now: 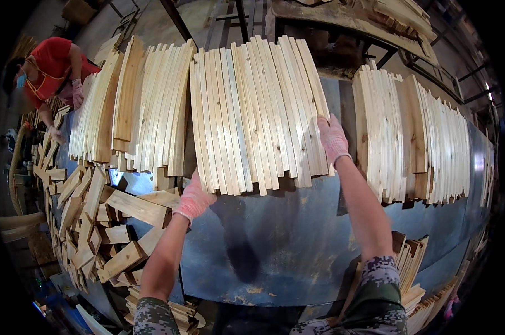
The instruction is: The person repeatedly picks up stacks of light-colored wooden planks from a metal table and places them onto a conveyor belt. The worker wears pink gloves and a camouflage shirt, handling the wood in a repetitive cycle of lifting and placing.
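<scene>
A wide row of pale wooden strips (258, 114), packed side by side, lies before me across a blue-grey metal table. Some strips have knots, and their near ends are uneven. My left hand (194, 199), in a pinkish knit glove, grips the row at its near left corner; the fingers are partly hidden by the wood. On the right edge presses my right hand (334, 138), gloved alike, with its fingers against the outermost strip. Both hands clasp the row between them.
More strips stand in rows at the left (163, 106) and right (383, 134). Wood offcuts (90, 223) are heaped at the near left. A person in red (54, 67) works at the far left. Boards (411, 262) lean beside my right sleeve. Another table (341, 22) stands behind.
</scene>
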Demonstrator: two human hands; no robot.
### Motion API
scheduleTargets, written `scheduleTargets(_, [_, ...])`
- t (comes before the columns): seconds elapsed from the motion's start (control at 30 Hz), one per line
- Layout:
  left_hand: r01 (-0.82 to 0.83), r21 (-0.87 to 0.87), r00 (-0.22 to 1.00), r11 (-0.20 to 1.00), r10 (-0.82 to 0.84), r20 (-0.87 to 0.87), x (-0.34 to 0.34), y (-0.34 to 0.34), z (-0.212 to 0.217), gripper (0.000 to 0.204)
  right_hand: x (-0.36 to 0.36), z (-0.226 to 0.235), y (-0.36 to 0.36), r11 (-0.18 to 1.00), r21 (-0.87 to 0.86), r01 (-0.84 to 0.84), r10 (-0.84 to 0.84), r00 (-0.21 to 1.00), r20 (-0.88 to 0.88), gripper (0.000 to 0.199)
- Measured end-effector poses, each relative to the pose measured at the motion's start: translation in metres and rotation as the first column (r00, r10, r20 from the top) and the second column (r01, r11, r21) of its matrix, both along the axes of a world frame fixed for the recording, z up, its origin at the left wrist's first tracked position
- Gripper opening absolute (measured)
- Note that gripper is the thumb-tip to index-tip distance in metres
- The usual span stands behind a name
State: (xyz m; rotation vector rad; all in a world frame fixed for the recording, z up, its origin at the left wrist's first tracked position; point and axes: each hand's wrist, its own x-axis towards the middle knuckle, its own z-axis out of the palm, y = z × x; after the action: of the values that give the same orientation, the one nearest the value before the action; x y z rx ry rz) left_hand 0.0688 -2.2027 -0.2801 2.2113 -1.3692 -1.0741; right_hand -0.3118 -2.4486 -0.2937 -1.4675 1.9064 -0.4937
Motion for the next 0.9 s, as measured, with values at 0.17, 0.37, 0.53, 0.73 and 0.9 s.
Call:
scheduleTargets(0.17, [-0.131,0.087,0.984,0.988,0.14,-0.109,0.006,0.003,-0.019,0.1,0.024,0.02,0.012,0.998,-0.035,0.051,-0.055,0.989,-0.14,0.077])
scheduleTargets(0.37, [-0.035,0.051,0.999,0.998,0.036,-0.012,-0.023,0.077,0.005,0.087,0.003,0.04,0.1,0.996,0.062,0.058,-0.055,0.997,-0.045,0.069])
scheduleTargets(0.53, [-0.08,0.107,0.994,0.991,0.087,-0.068,-0.054,0.221,0.034,0.079,-0.035,0.04,0.255,0.986,0.134,0.102,-0.105,0.994,0.012,0.063])
scheduleTargets(0.73, [-0.024,0.327,0.986,0.945,0.077,-0.151,-0.071,0.412,0.071,0.087,-0.09,0.008,0.479,0.978,0.101,0.181,-0.178,0.983,-0.037,0.07])
scheduleTargets(0.9, [0.375,0.371,0.916,0.85,-0.278,-0.289,-0.011,0.487,0.082,0.08,-0.082,0.071,0.582,0.851,0.466,0.243,-0.317,0.945,0.087,0.061])
